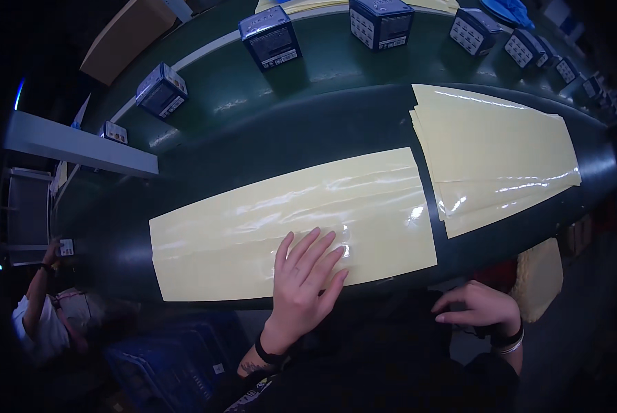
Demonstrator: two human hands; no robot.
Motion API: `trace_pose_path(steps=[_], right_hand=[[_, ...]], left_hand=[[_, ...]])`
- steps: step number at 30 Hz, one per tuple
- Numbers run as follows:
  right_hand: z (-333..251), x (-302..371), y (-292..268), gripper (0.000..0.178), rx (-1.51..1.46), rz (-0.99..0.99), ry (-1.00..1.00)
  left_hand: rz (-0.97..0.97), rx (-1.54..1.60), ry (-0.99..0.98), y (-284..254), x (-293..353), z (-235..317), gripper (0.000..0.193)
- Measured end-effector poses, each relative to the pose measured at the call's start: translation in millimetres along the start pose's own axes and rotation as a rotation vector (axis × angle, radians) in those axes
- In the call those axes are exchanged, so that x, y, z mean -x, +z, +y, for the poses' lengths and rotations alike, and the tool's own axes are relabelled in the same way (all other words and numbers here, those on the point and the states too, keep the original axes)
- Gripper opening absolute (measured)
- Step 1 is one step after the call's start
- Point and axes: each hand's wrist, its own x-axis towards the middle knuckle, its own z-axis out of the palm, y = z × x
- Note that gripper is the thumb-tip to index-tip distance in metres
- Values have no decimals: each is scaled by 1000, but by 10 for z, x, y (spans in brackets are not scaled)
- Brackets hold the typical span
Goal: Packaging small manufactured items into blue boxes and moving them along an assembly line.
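Dark clothing (pixel 398 358) fills much of the lower edge, closest to the camera, with two bare hands around it. The left hand (pixel 301 281) lies palm down on a pale yellow sheet (pixel 240 213), its fingers straight, slightly wide and laid flat. Their tips rest on the sheet's near half, about midway along it; most of the sheet stretches beyond and to the left of them on the dark surface (pixel 329 127). The right hand (pixel 479 305) hangs just off the near edge, beside the sheet's near right corner and apart from it, its fingers loosely bent with a narrow gap to the thumb. To the right, across a thin gap, lies a stack (pixel 494 151) of similar sheets.

The left hand hides a patch of the sheet, and glare whitens its ripples. How many sheets make up the stack is hard to tell. Blue boxes (pixel 382 27) stand along a green strip (pixel 212 96) beyond; those at far right blur together. At far left, another person (pixel 44 320), partly lost in shadow, has a hand at a small box (pixel 66 248). A blue crate (pixel 150 365) is dim, and a yellow bundle (pixel 541 275) is partly hidden behind the right hand.
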Motion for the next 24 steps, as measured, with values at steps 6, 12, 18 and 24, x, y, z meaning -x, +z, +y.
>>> trace_pose_path(steps=[6,12,18,24], right_hand=[[-742,-707,159,25,320,660,-587],[-646,-1044,289,34,642,776,-574],[-585,-1062,333,37,682,845,-585],[-562,-1039,322,36,683,851,-584]], left_hand=[[-37,73,-39,166,117,36,33],[74,99,-58,189,166,17,26],[130,152,-25,243,174,-27,18],[165,141,60,280,206,-45,17]])
